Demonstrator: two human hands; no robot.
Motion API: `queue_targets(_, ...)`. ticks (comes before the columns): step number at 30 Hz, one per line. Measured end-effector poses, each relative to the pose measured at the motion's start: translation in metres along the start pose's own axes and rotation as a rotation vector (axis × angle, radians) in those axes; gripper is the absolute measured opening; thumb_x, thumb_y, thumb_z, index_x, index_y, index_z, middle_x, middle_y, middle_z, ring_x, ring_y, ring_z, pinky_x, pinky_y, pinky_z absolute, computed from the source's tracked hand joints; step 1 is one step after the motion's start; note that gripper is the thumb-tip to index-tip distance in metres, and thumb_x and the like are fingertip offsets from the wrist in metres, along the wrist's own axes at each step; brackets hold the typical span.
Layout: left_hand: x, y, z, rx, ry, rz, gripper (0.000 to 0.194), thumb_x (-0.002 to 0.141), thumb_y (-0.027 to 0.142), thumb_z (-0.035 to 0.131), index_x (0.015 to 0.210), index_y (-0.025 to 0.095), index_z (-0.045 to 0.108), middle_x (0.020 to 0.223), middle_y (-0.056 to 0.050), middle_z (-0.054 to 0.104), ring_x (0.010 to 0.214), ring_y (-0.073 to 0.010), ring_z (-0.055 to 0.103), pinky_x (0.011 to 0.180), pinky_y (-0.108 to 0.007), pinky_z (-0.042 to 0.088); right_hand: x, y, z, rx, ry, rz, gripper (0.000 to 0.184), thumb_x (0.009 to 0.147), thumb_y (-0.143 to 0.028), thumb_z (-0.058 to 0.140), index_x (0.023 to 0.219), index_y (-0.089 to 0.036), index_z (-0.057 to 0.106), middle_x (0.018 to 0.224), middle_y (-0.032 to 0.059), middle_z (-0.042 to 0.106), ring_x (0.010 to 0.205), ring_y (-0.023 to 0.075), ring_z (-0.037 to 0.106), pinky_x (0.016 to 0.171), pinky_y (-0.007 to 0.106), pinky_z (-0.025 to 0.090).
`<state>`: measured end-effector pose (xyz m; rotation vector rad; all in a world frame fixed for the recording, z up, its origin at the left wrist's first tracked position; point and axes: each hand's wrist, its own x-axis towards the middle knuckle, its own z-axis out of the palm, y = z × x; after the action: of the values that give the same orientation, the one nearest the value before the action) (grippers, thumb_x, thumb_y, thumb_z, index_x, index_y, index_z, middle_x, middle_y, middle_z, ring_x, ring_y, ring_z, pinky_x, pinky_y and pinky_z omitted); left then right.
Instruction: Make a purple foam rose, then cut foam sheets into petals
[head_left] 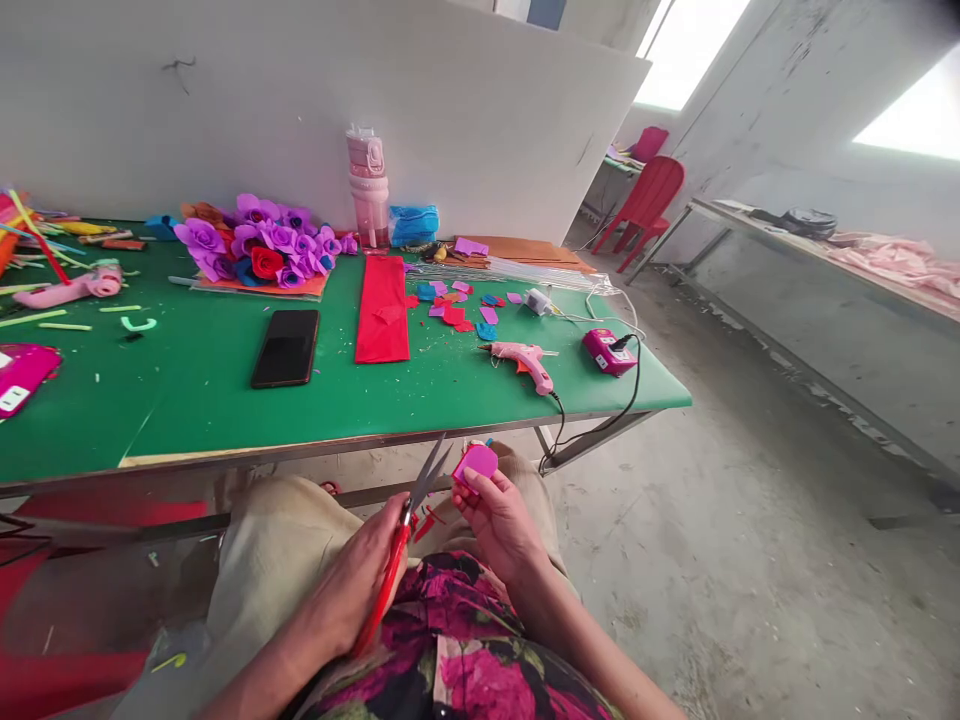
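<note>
My left hand (366, 575) is closed around red-handled scissors (399, 545), whose blades stand slightly apart and point up and away over my lap. To their right, my right hand (496, 515) pinches a small purple paper piece (481, 462) with a rounded top and a red edge showing at its left side. The blade tips are near this piece, apart from it. Small red scraps (427, 524) lie on my lap below the blades.
On the green table (202, 420) are a phone (285, 348), a folded red paper strip (382, 315), cut scraps (452, 315), a pink glue gun (527, 362) with cord, a power socket block (609, 352), paper flowers (262, 240) and a pink bottle (368, 195).
</note>
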<state>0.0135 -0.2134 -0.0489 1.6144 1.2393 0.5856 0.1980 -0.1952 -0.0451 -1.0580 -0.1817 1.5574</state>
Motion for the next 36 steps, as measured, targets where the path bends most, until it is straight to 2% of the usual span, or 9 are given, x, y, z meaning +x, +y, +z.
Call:
queue_targets(3,0.000,0.011,0.001,-0.064,0.010,-0.038,0.029,0.089,0.031,0.047,0.117,0.025,0.050,0.089,-0.001,0.066,0.079,-0.0172,0.063,0.074,-0.027,0.049,-0.001,0.002,0.000,-0.045,-0.027,-0.006,0.027,0.057,-0.029,0.085,0.075,-0.017,0.068,0.067,-0.0015,0.065,0.058,0.0080,0.052,0.062,0.021,0.044)
queue_targets(7,0.012,0.024,0.007,-0.258,0.191,-0.014,0.032,0.086,0.032,0.053,0.116,0.024,0.047,0.094,-0.001,0.064,0.089,-0.0172,0.063,0.082,-0.029,0.048,-0.006,0.010,0.002,-0.206,-0.141,-0.022,0.019,0.064,-0.029,0.080,0.075,-0.016,0.070,0.069,-0.0009,0.066,0.059,0.0084,0.051,0.061,0.021,0.041)
queue_targets(15,0.022,0.040,0.011,-0.488,0.222,-0.032,0.035,0.078,0.027,0.058,0.112,0.022,0.050,0.084,0.002,0.059,0.074,-0.0123,0.059,0.071,-0.024,0.050,-0.013,0.018,0.003,-0.262,-0.273,-0.013,0.017,0.072,-0.030,0.075,0.080,-0.016,0.072,0.073,0.0014,0.068,0.067,0.0120,0.056,0.072,0.025,0.043)
queue_targets(19,0.023,0.039,-0.006,-0.345,0.064,-0.030,0.035,0.078,0.025,0.057,0.112,0.022,0.052,0.078,0.002,0.058,0.071,-0.0130,0.059,0.065,-0.023,0.048,-0.013,0.012,-0.003,-0.367,-0.330,0.040,0.022,0.067,-0.032,0.078,0.081,-0.017,0.070,0.072,0.0004,0.066,0.064,0.0121,0.055,0.066,0.024,0.042)
queue_targets(25,0.028,0.046,-0.033,0.022,-0.281,0.125,0.035,0.074,0.022,0.060,0.108,0.024,0.062,0.087,0.001,0.069,0.079,-0.0178,0.063,0.074,-0.027,0.048,-0.017,0.001,-0.002,-0.716,-0.505,0.072,0.020,0.066,-0.028,0.076,0.082,-0.016,0.071,0.067,-0.0023,0.064,0.056,0.0100,0.049,0.055,0.022,0.036)
queue_targets(27,0.027,0.047,-0.034,0.031,-0.305,0.117,0.035,0.074,0.022,0.060,0.108,0.024,0.064,0.092,0.000,0.070,0.081,-0.0193,0.064,0.076,-0.028,0.049,-0.017,0.002,-0.003,-0.780,-0.533,0.073,0.016,0.068,-0.027,0.074,0.078,-0.015,0.072,0.062,-0.0032,0.061,0.053,0.0088,0.045,0.053,0.022,0.033)
queue_targets(32,0.016,0.017,-0.030,0.018,-0.049,0.114,0.041,0.079,0.026,0.055,0.120,0.027,0.059,0.091,-0.002,0.070,0.082,-0.0194,0.064,0.080,-0.030,0.051,-0.011,0.007,-0.006,-0.512,-0.272,-0.007,0.020,0.066,-0.034,0.078,0.069,-0.016,0.070,0.062,-0.0013,0.064,0.055,0.0101,0.050,0.056,0.023,0.036)
queue_targets(34,0.009,0.004,-0.031,0.081,-0.019,0.107,0.045,0.080,0.027,0.055,0.125,0.028,0.055,0.090,-0.002,0.071,0.081,-0.0199,0.065,0.076,-0.028,0.051,-0.008,0.008,-0.007,-0.355,-0.145,-0.041,0.022,0.064,-0.037,0.079,0.069,-0.017,0.070,0.065,-0.0002,0.066,0.059,0.0114,0.052,0.059,0.024,0.038)
queue_targets(36,0.003,0.000,-0.032,0.179,-0.081,0.095,0.048,0.078,0.027,0.056,0.126,0.028,0.053,0.094,-0.003,0.071,0.083,-0.0217,0.065,0.077,-0.029,0.050,-0.005,0.007,-0.008,-0.257,-0.067,-0.075,0.024,0.061,-0.038,0.081,0.069,-0.018,0.071,0.068,0.0005,0.066,0.061,0.0120,0.053,0.060,0.024,0.039)
